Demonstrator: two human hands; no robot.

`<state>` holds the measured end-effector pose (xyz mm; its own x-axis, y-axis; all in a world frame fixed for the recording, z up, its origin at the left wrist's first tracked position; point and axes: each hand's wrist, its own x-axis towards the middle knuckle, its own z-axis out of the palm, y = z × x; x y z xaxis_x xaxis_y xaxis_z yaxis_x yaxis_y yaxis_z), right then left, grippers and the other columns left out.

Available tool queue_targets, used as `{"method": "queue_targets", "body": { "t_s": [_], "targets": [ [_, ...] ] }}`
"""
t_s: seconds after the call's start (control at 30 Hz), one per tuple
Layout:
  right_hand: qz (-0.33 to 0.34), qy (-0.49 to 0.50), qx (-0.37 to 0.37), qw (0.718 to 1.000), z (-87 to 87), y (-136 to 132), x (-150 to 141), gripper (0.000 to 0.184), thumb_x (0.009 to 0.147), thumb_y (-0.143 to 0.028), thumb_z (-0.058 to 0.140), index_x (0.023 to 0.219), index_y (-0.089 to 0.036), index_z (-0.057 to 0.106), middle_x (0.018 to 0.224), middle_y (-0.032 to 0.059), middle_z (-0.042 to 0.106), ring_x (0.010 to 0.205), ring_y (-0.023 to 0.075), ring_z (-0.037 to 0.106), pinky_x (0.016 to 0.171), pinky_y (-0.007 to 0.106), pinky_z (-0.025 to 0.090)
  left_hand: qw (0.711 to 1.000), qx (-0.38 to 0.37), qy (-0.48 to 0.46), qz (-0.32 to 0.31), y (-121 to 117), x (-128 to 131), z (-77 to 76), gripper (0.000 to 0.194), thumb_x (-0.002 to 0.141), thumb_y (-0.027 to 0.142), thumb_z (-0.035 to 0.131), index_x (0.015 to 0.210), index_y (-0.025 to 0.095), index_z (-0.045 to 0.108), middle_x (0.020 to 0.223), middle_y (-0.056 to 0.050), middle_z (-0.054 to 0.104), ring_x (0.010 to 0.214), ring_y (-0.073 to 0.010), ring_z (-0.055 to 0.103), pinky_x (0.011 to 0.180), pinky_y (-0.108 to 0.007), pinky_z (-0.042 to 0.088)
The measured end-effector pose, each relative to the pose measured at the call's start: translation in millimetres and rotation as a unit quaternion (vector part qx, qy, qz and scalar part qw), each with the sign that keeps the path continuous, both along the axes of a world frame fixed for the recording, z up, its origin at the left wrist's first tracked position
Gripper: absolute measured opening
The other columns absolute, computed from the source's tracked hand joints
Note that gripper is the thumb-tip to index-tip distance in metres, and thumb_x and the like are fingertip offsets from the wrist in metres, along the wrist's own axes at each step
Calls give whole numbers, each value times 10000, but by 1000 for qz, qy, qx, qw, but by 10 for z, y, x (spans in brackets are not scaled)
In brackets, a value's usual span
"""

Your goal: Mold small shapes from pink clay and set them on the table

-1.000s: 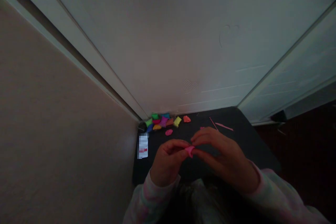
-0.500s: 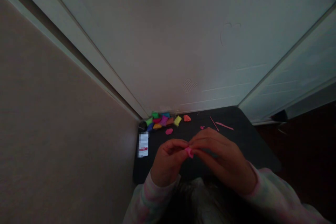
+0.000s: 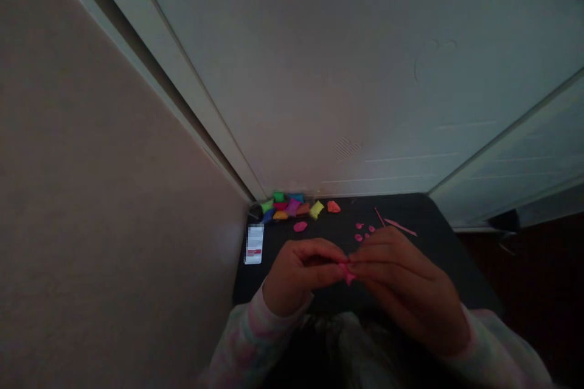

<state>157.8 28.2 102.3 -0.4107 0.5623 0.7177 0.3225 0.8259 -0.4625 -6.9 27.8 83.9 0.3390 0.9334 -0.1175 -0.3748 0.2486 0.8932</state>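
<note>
A small piece of pink modelling clay is pinched between my two hands above the near part of the dark table. My left hand grips it from the left with thumb and fingertips. From the right, my right hand closes its fingertips on the same piece, partly covering it. Just beyond the right fingers lie several small pink clay bits. A flattened pink lump rests farther left on the table.
Several coloured clay packets lie along the back left edge of the table. An orange lump is beside them. A lit phone lies at the left edge. Two thin pink tools sit at the back right. White panels rise behind.
The view has shifted, so the table sits a little farther right. My hands stay together on the pink clay, slightly lower, and more small pink bits show beyond my right hand.
</note>
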Motion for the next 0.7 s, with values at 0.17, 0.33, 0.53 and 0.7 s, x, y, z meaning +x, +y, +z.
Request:
{"method": "queue_targets", "body": {
  "t_s": [0.17, 0.33, 0.53, 0.7],
  "targets": [
    [-10, 23, -45, 999, -3, -6, -26, 142, 764, -144, 560, 891, -202, 585, 750, 36, 664, 720, 163, 613, 637, 298, 508, 998, -23, -49, 35, -21, 77, -28, 86, 524, 214, 755, 575, 178, 695, 622, -10, 648, 608, -111, 559, 604, -235, 430],
    [-46, 22, -104, 993, 4, 4, -36, 93, 768, -200, 561, 857, -212, 586, 765, 36, 654, 739, 160, 617, 665, 282, 513, 991, -72, -76, 89, -15, 110, -20, 153, 447, 219, 787, 544, 176, 676, 590, 6, 643, 561, -97, 551, 553, -219, 430],
    [-49, 13, -81, 995, -11, 15, -45, 90, 743, -132, 568, 802, -199, 581, 714, 22, 630, 699, 152, 593, 664, 298, 501, 994, -52, -54, 85, -2, 112, -74, 131, 482, 177, 769, 581, 177, 684, 597, 4, 662, 529, -92, 554, 553, -226, 442],
    [-48, 30, -100, 993, -37, 21, -44, 104, 744, -131, 573, 828, -190, 561, 751, 29, 610, 722, 145, 584, 661, 285, 506, 993, -28, -80, 77, 9, 120, -106, 98, 528, 148, 746, 600, 191, 694, 618, 15, 662, 557, -82, 554, 560, -203, 431]
  ]
}}
